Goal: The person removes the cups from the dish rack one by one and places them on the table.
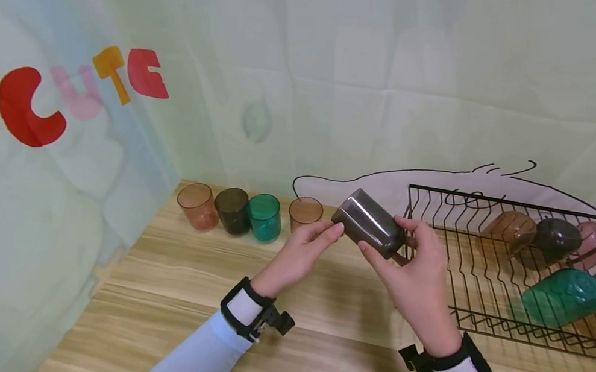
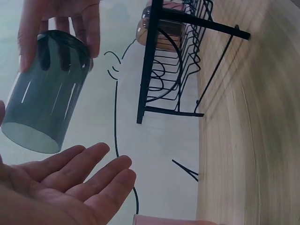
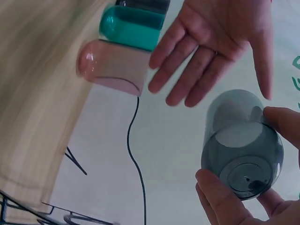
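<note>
A dark grey tumbler [image 1: 370,223] is tilted in the air above the table. My right hand [image 1: 419,277] grips it round its base end, thumb on one side and fingers on the other. The base faces the camera in the right wrist view, where the tumbler [image 3: 243,145] looks see-through. Close to the rim end is my left hand [image 1: 296,255], its fingers extended. A gap shows between that left hand [image 2: 79,183] and the rim in the left wrist view, and nothing lies in its palm.
Along the back left of the wooden table [image 1: 177,294] stand a pink tumbler [image 1: 199,207], a dark one [image 1: 233,212], a green one [image 1: 264,217] and a peach one [image 1: 305,212]. To the right, a black wire rack [image 1: 463,276] holds several coloured tumblers, including a green tumbler [image 1: 564,297].
</note>
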Demonstrator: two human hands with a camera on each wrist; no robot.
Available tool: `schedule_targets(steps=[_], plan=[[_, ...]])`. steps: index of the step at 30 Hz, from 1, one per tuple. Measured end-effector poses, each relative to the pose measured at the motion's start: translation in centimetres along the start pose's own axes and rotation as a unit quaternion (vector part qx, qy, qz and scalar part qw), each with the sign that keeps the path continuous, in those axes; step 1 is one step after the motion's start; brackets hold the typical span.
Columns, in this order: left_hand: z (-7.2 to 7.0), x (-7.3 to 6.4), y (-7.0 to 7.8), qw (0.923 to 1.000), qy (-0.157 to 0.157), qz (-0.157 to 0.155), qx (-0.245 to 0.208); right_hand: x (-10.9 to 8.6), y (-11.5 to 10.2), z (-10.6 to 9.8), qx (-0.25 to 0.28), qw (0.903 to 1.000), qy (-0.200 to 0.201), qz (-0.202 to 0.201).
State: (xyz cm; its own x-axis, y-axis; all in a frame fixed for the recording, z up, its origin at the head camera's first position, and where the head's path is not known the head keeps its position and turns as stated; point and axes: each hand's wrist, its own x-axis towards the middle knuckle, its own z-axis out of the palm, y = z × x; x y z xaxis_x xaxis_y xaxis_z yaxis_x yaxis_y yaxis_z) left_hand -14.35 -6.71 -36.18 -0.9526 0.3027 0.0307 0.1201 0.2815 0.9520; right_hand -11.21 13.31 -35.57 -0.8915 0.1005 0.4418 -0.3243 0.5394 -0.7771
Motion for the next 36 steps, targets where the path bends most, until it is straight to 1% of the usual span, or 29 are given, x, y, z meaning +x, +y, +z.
schedule_targets(steps=[2,3,5,9,16,20,24,28,32,36], plan=[[-0.1,0.1,0.2,0.9996,-0.008,-0.012,-0.026,-0.2,0.0,0.3,0.011,0.9999,-0.005,0.011],[-0.1,0.3,-0.1,0.9991,-0.01,-0.011,-0.039,-0.4,0.0,0.5,0.015,0.9997,-0.009,0.017],[0.0,0.7,-0.6,0.998,-0.012,-0.008,-0.061,-0.5,0.0,0.7,0.012,0.9995,-0.014,0.024],[0.0,0.9,-0.7,0.9954,-0.01,0.004,-0.096,-0.7,0.3,1.1,0.014,0.9988,-0.028,0.037],[0.0,1.0,-0.7,0.9892,0.025,0.003,-0.144,-0.9,0.7,1.5,0.022,0.9973,-0.05,0.049],[0.1,1.0,-0.7,0.9859,0.032,0.0,-0.165,-0.9,0.8,1.6,0.018,0.9967,-0.057,0.055],[0.2,1.0,-0.4,0.9847,0.039,0.001,-0.17,-0.9,0.9,1.8,0.015,0.9962,-0.064,0.056],[0.3,1.0,-0.1,0.9852,0.044,0.002,-0.166,-0.8,1.0,1.9,-0.003,0.9966,-0.064,0.051],[0.5,1.0,-0.1,0.9891,0.053,0.01,-0.137,-0.9,1.2,2.1,-0.019,0.9969,-0.066,0.038],[0.7,1.0,-0.4,0.9923,0.065,0.022,-0.103,-1.0,1.5,2.2,-0.037,0.996,-0.079,0.021]])
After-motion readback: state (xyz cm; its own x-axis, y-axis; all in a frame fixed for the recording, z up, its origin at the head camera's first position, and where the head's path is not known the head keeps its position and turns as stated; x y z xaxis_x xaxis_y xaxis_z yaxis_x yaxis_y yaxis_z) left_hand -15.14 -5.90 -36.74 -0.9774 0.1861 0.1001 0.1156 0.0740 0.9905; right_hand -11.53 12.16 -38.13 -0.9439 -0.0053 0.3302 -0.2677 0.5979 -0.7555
